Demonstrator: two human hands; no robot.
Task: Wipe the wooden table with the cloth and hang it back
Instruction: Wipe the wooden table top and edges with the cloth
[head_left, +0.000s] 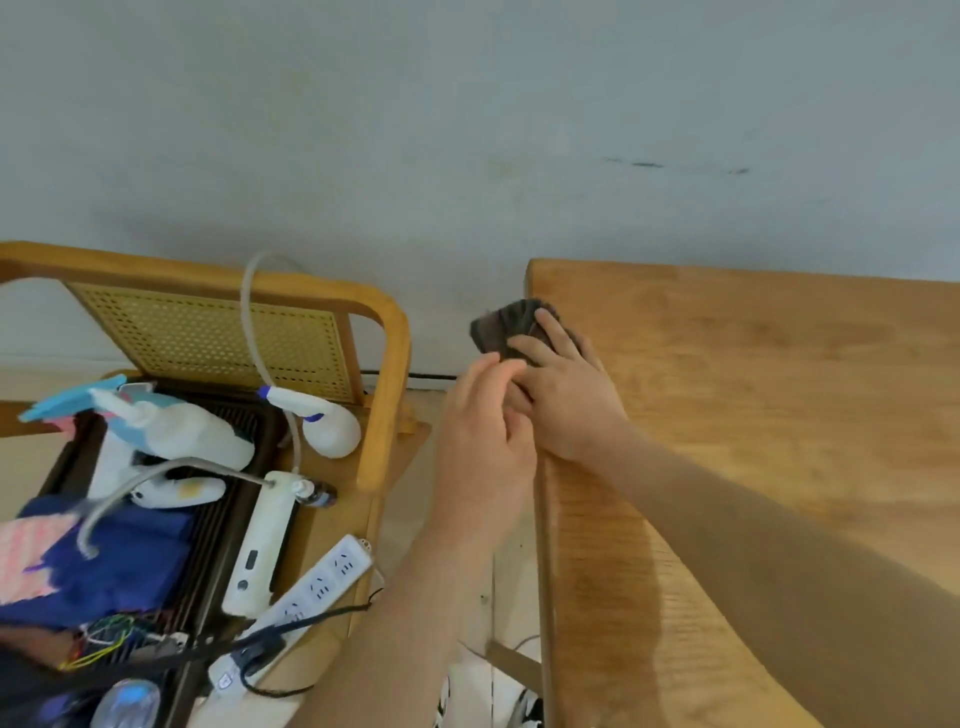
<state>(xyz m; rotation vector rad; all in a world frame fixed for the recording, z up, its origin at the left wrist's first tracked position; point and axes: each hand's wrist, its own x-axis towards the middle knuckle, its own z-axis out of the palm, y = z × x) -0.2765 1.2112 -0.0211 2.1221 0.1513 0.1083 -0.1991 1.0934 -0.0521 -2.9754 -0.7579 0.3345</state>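
A dark brown cloth lies bunched at the far left corner of the wooden table, partly hanging over the edge. My right hand presses flat on it, fingers spread over its near side. My left hand sits just off the table's left edge, fingers curled and touching the cloth's lower edge beside the right hand's fingers. Whether the left hand actually grips the cloth is unclear.
A wooden chair with a cane back stands left of the table, loaded with spray bottles, a white power strip, a blue cloth, cables and a tray. A grey wall runs behind. A narrow floor gap separates chair and table.
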